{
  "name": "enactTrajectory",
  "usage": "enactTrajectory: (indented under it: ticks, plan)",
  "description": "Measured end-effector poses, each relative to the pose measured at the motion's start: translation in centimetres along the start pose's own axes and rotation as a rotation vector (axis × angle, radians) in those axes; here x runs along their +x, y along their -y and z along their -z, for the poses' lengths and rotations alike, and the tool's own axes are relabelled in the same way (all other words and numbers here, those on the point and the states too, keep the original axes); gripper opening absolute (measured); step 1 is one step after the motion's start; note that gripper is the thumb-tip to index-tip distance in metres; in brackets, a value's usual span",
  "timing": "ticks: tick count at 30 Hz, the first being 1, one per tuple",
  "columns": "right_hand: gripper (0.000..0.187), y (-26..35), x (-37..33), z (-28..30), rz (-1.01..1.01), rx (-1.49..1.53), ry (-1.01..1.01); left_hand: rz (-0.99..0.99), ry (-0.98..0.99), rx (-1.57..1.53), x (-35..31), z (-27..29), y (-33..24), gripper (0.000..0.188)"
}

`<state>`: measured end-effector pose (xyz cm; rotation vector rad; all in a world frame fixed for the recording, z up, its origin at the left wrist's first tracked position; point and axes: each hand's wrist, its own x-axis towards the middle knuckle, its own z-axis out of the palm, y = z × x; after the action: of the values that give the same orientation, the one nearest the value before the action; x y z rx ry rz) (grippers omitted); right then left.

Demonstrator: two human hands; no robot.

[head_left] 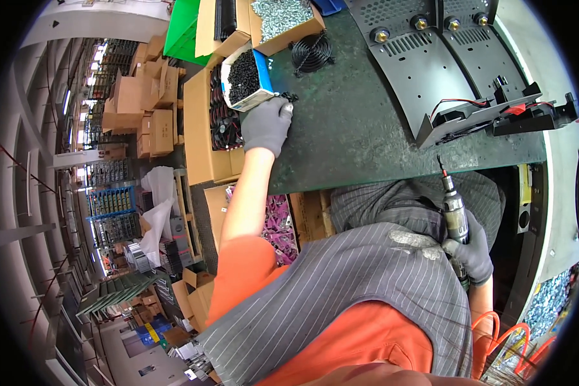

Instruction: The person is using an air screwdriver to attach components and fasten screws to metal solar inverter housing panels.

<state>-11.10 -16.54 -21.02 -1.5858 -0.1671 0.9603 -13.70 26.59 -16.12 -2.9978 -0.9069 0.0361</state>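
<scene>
My left hand [267, 127], in a grey glove, rests on the green worktop at the near corner of a small blue-and-white box [253, 101] full of black screws [243, 76]. Its fingers are curled in, and what they may hold is hidden. A few loose black screws [290, 97] lie right by the fingertips. In my right hand [472, 249], also gloved, is a slim power screwdriver [455, 215], its bit pointing up toward the table's near edge. Beyond the bit stands a black metal chassis [424, 71] with round knobs, slots and red-black wires.
A round black fan guard [312, 53] lies at the back. Cardboard boxes hold silver screws [282, 20] and black fans [225, 125] at the left. Pink-wrapped parts [278, 222] sit below the table edge. An orange coiled hose [505, 338] runs at lower right.
</scene>
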Motion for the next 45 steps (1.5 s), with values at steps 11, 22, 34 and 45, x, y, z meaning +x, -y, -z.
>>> enactTrajectory:
  ticks: [11,22,34,45]
  plan:
    - [0.062,-0.1,-0.2,0.1,-0.002,-0.032,0.002,0.082,0.203,0.042,0.8,1.6,-1.0,0.027]
    - [0.061,4.8,-1.1,0.1,0.207,-0.192,0.245,0.174,1.110,-2.438,-9.9,-4.6,-13.2,0.020]
    - [0.061,3.3,-2.7,1.1,0.168,-0.142,0.157,0.145,1.090,-2.451,-11.1,-4.4,-17.8,0.017]
    - [0.061,1.6,-3.4,4.5,0.176,0.032,-0.008,-0.587,0.741,-0.538,-5.2,0.9,-14.0,0.026]
